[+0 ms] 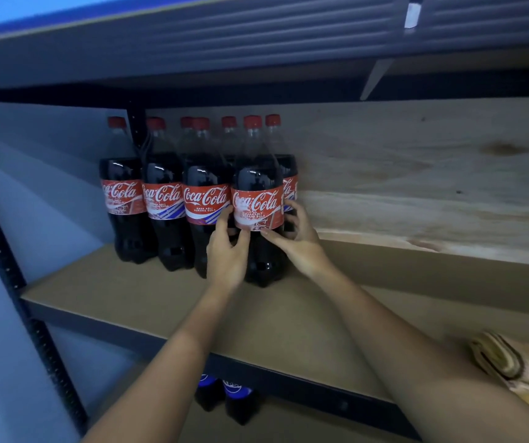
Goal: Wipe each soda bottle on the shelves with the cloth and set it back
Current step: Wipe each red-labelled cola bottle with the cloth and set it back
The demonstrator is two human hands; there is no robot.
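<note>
On the middle shelf of a dark metal rack, the perforated black upright closes off the left side, and a strip of bare brown board runs between it and the bottles. The front edge of the board is a dark metal lip slanting down to the right. Against the left rear stands a cluster of cola bottles, at least seven red caps showing, set in two rows and touching one another. Each is dark, clear-shouldered and wrapped in a red label with white script.

The front bottle at the right end of the near row stands upright on the board, just beside its neighbour. The left hand grips it from the left, fingers curled onto the label's lower edge and thumb pressed to the front. The right hand holds it from the right, thumb on the front below the label and fingers wrapped round behind, beside the rear bottle.

To the right of the bottles the shelf is open board, backed by a pale plywood panel with a low ledge at its foot. The cloth, yellow with dark and white stripes, lies folded near the front edge at far right, well apart from both hands.

Above, the ribbed underside of the next shelf hangs over the caps. Below, two dark bottles with blue labels stand on the lower shelf.
</note>
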